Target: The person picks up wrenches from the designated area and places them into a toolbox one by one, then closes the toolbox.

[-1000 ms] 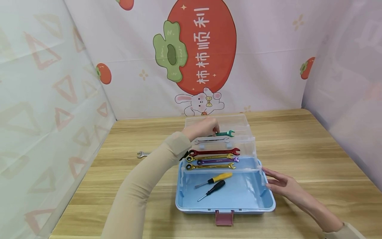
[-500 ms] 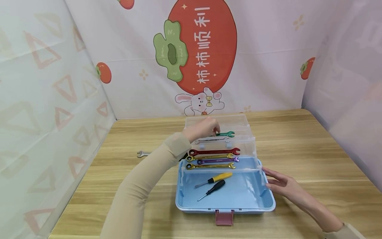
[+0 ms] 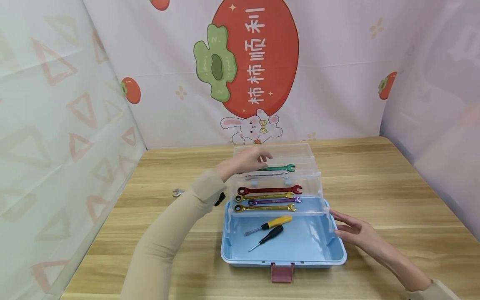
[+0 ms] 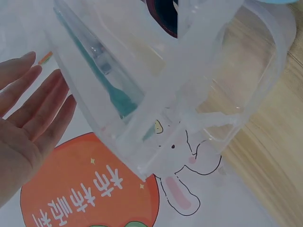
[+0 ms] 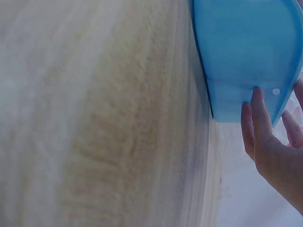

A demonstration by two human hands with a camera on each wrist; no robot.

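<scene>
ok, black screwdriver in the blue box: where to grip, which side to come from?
Probably mid-handle on the black screwdriver, from above and slightly right: the handle is its thickest part, pointing right and away. Bare floor of the blue box lies to its right; the yellow screwdriver sits close on its far side.

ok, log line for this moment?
left grip: open, holding nothing | right grip: touching blue toolbox side | green wrench: in upper tray | yellow screwdriver, black screwdriver: in toolbox
</scene>
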